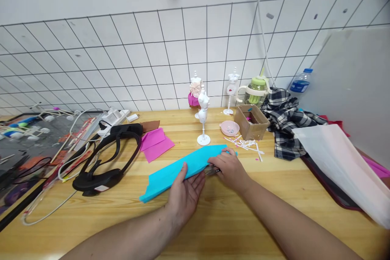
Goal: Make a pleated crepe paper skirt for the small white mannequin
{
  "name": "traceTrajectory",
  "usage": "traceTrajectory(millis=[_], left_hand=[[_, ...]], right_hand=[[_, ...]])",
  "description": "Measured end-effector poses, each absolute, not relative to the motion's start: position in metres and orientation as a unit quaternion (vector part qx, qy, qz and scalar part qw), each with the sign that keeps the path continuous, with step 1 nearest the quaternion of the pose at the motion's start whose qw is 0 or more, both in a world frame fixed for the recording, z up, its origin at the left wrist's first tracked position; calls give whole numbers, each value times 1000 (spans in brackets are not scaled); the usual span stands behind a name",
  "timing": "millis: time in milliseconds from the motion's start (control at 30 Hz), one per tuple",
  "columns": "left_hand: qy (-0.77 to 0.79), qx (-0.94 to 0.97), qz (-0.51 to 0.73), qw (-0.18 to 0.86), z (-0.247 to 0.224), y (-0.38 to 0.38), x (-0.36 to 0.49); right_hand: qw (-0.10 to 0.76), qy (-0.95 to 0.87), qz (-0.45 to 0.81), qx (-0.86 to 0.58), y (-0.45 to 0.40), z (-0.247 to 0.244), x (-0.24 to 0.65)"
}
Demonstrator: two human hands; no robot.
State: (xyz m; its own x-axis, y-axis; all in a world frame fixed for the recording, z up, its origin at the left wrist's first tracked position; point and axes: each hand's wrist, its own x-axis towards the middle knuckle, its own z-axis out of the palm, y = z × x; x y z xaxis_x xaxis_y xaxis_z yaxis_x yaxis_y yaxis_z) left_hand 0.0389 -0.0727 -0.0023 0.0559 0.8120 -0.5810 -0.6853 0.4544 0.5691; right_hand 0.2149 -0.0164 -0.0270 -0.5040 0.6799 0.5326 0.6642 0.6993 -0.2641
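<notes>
A long folded sheet of bright blue paper (173, 172) is held above the table, slanting up to the right. My left hand (185, 193) grips its lower edge, thumb on top and fingers underneath. At the paper's right part, my right hand (228, 168) is closed around small scissors (211, 169) with dark handles; their blades point left, close to my left fingertips. Part of the scissors is hidden by the hand. Just behind the paper stands a bare white mini dress form (203, 107) on a round base.
Behind are a dressed mini form (195, 89) and another white form (232, 85). To the right lie a pink dish (229, 128), paper scraps (248, 144), a cardboard box (254, 128) and a plaid cloth (284, 109). At left are pink paper (158, 146) and a black headset (103, 178).
</notes>
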Motion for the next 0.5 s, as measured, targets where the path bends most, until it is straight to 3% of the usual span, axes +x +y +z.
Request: traceTrajectory(millis=[133, 200, 267, 367, 500], left_hand=[[456, 56, 506, 730, -2, -58, 28], [437, 73, 532, 722, 2, -57, 19], [409, 109, 586, 691, 8, -59, 11], [381, 177, 674, 607, 12, -62, 4], [373, 205, 690, 585, 7, -66, 5]], right_hand=[[354, -837, 77, -409, -24, -23, 216], [429, -755, 194, -456, -38, -18, 208], [481, -604, 403, -493, -55, -13, 192], [397, -442, 685, -422, -71, -6, 162], [408, -236, 818, -329, -69, -2, 141]])
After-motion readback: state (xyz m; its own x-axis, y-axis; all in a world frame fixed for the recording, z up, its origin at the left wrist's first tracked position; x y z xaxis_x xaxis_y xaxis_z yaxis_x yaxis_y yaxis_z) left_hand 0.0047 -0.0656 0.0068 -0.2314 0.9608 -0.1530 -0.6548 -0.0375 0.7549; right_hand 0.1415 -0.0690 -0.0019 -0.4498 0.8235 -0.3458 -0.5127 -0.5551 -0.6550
